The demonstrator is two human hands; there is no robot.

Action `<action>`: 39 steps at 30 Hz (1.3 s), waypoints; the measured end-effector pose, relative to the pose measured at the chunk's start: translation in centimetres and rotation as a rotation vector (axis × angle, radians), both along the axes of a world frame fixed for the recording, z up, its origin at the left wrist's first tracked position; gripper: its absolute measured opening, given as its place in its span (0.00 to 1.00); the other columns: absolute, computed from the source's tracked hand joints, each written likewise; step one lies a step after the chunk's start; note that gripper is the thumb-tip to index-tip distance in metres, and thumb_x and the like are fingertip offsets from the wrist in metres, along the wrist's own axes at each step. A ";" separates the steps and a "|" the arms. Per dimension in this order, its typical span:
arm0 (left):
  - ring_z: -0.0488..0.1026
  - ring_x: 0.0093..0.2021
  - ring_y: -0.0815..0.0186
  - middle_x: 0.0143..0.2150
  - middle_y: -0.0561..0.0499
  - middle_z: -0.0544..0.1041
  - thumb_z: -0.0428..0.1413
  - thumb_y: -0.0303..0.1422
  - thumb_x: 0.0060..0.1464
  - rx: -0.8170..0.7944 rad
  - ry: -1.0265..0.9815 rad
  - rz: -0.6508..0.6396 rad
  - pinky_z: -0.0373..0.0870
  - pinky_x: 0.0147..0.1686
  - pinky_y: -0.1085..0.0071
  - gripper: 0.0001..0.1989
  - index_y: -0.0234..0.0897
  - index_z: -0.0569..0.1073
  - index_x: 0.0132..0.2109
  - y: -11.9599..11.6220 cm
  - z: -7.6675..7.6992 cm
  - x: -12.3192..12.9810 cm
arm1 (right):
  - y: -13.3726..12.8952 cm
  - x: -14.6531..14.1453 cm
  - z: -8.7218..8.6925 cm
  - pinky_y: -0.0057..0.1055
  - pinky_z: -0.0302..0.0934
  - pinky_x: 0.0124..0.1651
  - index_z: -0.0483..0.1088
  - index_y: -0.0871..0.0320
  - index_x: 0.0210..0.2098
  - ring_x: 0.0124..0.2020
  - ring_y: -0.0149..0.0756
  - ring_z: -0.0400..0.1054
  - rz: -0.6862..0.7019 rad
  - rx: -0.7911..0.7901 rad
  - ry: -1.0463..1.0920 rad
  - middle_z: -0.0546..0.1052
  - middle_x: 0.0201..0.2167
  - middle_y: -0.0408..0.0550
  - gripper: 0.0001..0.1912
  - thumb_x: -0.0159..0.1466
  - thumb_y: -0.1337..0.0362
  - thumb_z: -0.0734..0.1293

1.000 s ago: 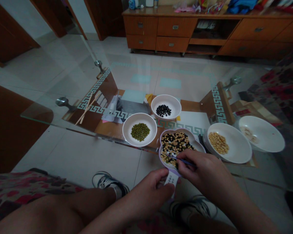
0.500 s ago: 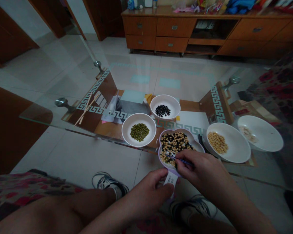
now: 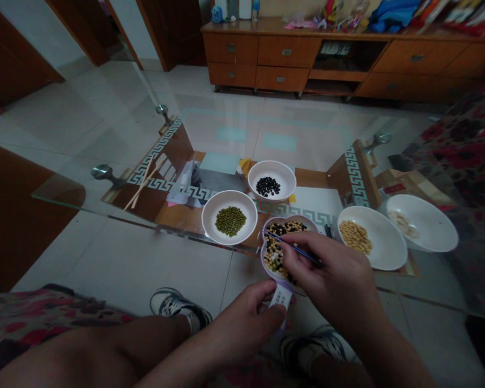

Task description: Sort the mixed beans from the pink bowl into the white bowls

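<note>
Four white bowls, one flower-shaped bean dish, my right hand pinching a blue stick, my left hand a paper slip

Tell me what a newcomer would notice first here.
A lilac-rimmed, flower-shaped dish of mixed beans draws the eye at the near table edge, the right hand holding a thin blue stick over it. White bowls of mung beans, black beans and soybeans stand beyond and beside it.

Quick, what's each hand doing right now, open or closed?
Left hand: closed, holding a small white printed card.
Right hand: closed, pinching a thin blue pen.
</note>
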State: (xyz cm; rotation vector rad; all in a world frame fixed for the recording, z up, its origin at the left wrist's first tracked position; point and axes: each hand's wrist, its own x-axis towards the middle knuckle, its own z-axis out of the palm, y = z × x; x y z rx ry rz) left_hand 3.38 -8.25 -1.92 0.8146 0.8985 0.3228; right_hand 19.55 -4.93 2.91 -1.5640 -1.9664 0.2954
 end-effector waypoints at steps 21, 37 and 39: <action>0.66 0.34 0.69 0.36 0.51 0.72 0.54 0.35 0.56 -0.047 0.000 -0.011 0.60 0.35 0.73 0.17 0.34 0.72 0.51 0.4 0.9 -0.3 | -0.9 3.2 0.1 0.25 0.53 0.23 0.73 0.53 0.29 0.20 0.30 0.68 0.075 -0.369 -0.159 0.76 0.22 0.42 0.04 0.57 0.64 0.65; 0.66 0.34 0.69 0.37 0.51 0.73 0.54 0.37 0.57 -0.037 -0.010 -0.024 0.59 0.34 0.74 0.17 0.35 0.72 0.52 0.3 0.5 -0.2 | -0.7 2.9 -0.9 0.25 0.53 0.24 0.73 0.53 0.30 0.22 0.30 0.69 0.074 -0.431 -0.248 0.77 0.23 0.42 0.04 0.57 0.66 0.65; 0.65 0.34 0.70 0.37 0.51 0.73 0.54 0.37 0.57 -0.038 -0.011 -0.023 0.59 0.34 0.74 0.18 0.35 0.72 0.52 0.3 0.4 -0.2 | -0.8 2.8 -0.9 0.25 0.52 0.24 0.73 0.53 0.30 0.22 0.30 0.69 0.073 -0.420 -0.244 0.77 0.23 0.42 0.04 0.57 0.66 0.65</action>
